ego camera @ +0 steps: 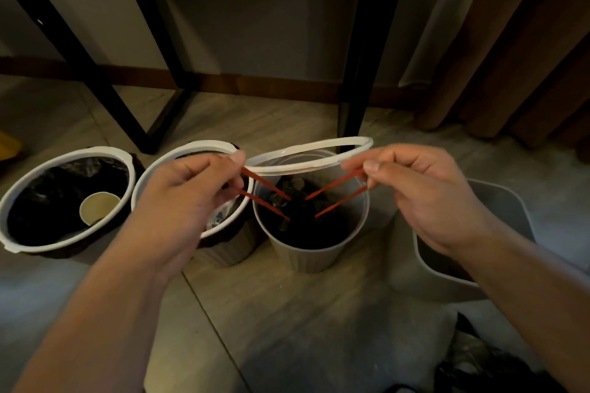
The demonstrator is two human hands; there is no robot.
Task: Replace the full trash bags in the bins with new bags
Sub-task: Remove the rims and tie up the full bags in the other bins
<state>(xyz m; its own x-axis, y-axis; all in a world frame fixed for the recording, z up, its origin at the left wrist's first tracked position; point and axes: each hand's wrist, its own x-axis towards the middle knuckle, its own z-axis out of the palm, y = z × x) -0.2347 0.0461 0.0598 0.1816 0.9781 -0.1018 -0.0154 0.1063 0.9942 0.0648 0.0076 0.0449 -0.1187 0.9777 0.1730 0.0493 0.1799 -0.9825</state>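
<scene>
Red drawstrings (265, 183) of the black trash bag (306, 230) in the grey bin (306, 258) are pinched by the left hand (188, 198) and right hand (424, 191), stretched left-right, beneath a tilted white ring (297, 170).

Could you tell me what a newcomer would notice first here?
Centre frame, the left grip and right grip pinch red drawstrings pulled taut from the black bag in the grey bin, a white ring tilted above it. At far left, a paper cup lies in another bin.

Black bag (303, 228) in grey bin (308, 260), red drawstrings (265, 182) taut.
</scene>
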